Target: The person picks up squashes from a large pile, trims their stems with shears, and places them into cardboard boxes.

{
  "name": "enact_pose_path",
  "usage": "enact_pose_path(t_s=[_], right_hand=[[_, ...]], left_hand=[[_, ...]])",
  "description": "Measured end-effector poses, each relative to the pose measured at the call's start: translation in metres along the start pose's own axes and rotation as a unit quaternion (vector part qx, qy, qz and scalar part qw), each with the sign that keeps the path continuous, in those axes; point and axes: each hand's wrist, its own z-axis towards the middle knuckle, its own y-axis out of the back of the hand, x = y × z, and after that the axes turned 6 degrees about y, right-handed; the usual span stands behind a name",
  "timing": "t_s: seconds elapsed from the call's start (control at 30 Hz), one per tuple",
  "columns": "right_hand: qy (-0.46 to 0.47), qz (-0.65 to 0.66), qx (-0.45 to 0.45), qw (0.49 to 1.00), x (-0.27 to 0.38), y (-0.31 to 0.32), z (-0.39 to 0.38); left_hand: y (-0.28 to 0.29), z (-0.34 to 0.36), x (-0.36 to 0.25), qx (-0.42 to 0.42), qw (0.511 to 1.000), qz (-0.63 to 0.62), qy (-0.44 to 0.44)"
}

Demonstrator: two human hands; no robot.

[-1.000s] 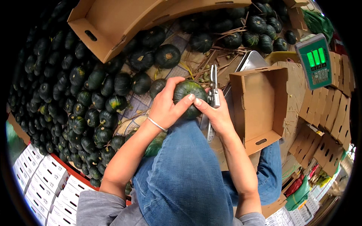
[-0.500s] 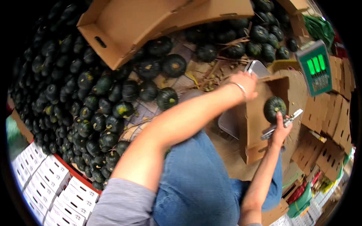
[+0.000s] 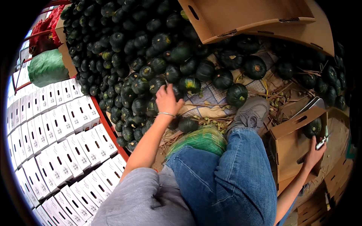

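My left hand (image 3: 167, 100), a bracelet at the wrist, reaches into the heap of dark green squashes (image 3: 117, 39). Its fingers are spread over a squash (image 3: 156, 83) at the heap's near side. Off to the right, my right hand (image 3: 313, 155) is closed on a silver metal hand tool (image 3: 321, 143), whose exact kind I cannot make out. The thumb of that hand lies against a round dark green squash (image 3: 312, 127) at the mouth of an open cardboard box (image 3: 292, 148). Part of this squash is hidden by the box wall.
White cartons (image 3: 56, 150) are stacked at left behind a red rail (image 3: 107, 128). A large open carton (image 3: 249, 19) lies over squashes at the back. Between my knees and the heap are a green mesh sack (image 3: 200, 141), my grey shoe (image 3: 250, 113) and dry stalks on a checked cloth (image 3: 203, 107).
My left hand has gone from beside the box across to the heap on the left. The view has swung left. My right hand still has the tool and stays by the squash.
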Motion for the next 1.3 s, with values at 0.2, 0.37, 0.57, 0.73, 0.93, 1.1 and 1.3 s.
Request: enact_pose_path(t_s=[0.2, 0.37, 0.57, 0.73, 0.93, 1.1, 1.3], right_hand=[[0.040, -0.009, 0.071, 0.997, 0.049, 0.002, -0.033], [0.037, -0.068, 0.086, 0.993, 0.068, 0.018, -0.041], [0.086, -0.028, 0.138, 0.986, 0.120, 0.027, -0.047], [0.323, -0.029, 0.294, 0.899, 0.198, -0.023, -0.057], [0.452, -0.166, 0.370, 0.795, 0.232, -0.061, -0.054], [0.514, -0.199, 0.318, 0.772, 0.222, -0.077, -0.051], [0.357, -0.086, 0.437, 0.821, 0.216, -0.091, -0.067]], left_hand=[[-0.055, 0.019, 0.011, 0.021, 0.983, -0.100, 0.156], [-0.021, 0.021, 0.044, 0.225, 0.811, -0.510, 0.178], [0.035, -0.017, 0.007, 0.417, 0.229, -0.865, 0.162], [0.021, -0.005, -0.069, 0.514, 0.135, -0.836, 0.138], [0.046, -0.007, -0.163, 0.537, 0.187, -0.774, 0.279], [0.053, -0.014, -0.185, 0.538, 0.287, -0.748, 0.263], [0.049, -0.022, -0.181, 0.499, 0.297, -0.758, 0.296]])
